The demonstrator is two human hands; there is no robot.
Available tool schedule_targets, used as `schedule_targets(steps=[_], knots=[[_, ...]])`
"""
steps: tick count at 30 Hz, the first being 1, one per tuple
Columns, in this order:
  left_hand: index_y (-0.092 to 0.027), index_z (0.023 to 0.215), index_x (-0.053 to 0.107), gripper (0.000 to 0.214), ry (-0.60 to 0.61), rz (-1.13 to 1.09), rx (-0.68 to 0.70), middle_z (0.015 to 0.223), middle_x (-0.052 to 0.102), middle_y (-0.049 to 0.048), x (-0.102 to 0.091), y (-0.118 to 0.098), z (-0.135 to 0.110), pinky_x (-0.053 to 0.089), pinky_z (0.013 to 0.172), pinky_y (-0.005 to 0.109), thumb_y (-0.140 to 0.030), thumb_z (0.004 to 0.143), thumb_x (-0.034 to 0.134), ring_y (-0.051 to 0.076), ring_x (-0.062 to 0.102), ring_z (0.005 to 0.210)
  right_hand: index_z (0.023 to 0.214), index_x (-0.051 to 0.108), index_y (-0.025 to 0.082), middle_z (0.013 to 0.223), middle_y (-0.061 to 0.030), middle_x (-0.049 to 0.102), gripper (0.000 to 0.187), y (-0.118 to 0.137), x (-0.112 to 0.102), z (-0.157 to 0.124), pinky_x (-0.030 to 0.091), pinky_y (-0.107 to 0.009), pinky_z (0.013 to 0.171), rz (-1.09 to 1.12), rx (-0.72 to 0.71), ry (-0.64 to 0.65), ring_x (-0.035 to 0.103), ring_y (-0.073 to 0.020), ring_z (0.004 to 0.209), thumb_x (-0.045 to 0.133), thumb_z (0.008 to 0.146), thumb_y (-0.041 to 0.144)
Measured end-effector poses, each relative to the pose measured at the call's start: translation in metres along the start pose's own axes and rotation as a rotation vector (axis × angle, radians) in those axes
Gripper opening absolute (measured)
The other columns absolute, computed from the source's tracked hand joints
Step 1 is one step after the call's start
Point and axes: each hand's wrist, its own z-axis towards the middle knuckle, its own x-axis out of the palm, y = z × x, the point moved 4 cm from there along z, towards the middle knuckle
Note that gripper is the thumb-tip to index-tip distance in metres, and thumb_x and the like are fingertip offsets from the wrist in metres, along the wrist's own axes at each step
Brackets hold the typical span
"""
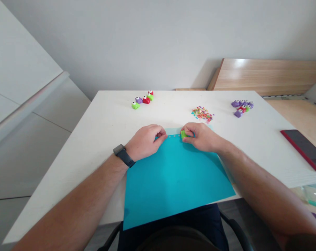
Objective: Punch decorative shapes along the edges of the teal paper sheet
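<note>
A large blue sheet of paper (177,177) lies toward me, its near edge hanging past the table's front. Along its far edge runs a row of small punched holes (174,136). My left hand (147,140), with a dark watch on the wrist, pinches that far edge left of the holes. Between the thumb and fingers of my right hand (200,136) is a small green craft punch (183,134), set at the same edge just right of the holes. My fingers hide part of the punch.
Behind the sheet is a pile of colourful paper bits (202,113). Several googly-eyed punches (146,100) stand at back left, and more punches (243,108) at back right. A red-edged phone or tablet (304,150) lies at the white table's (95,132) right edge.
</note>
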Motion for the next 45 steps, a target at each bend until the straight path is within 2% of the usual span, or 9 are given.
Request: schedule_targets(steps=[11,16,45], knots=[[-0.019,0.091,0.068,0.023,0.007,0.005,-0.005,0.090,0.070,0.0042,0.0001,0.0003,0.0006,0.046,0.074,0.033,-0.036,0.097,0.054,0.019,0.063,0.082,0.068,0.036,0.020,0.067,0.0039,0.050,0.033,-0.0010,0.0024,0.0013,0.031,-0.024,0.062,-0.023,0.039,-0.004,0.044,-0.0111,0.064,0.067,0.079,0.024],[-0.020,0.091,0.068,0.023,0.008,0.003,-0.006,0.089,0.070,0.0049,0.0006,0.0010,0.0006,0.046,0.074,0.033,-0.036,0.097,0.053,0.020,0.064,0.082,0.067,0.037,0.019,0.069,0.0030,0.053,0.032,-0.0001,0.0033,0.0012,0.031,-0.024,0.063,-0.026,0.042,-0.014,0.045,-0.0111,0.065,0.067,0.078,0.022],[-0.019,0.091,0.068,0.023,0.022,0.001,-0.016,0.089,0.069,0.0026,0.0018,0.0031,0.0008,0.045,0.074,0.032,-0.038,0.097,0.054,0.019,0.063,0.083,0.066,0.038,0.019,0.065,0.0038,0.046,0.030,0.0048,0.0049,0.0015,0.027,-0.024,0.059,-0.103,0.050,-0.030,0.042,-0.0099,0.062,0.066,0.076,0.018]])
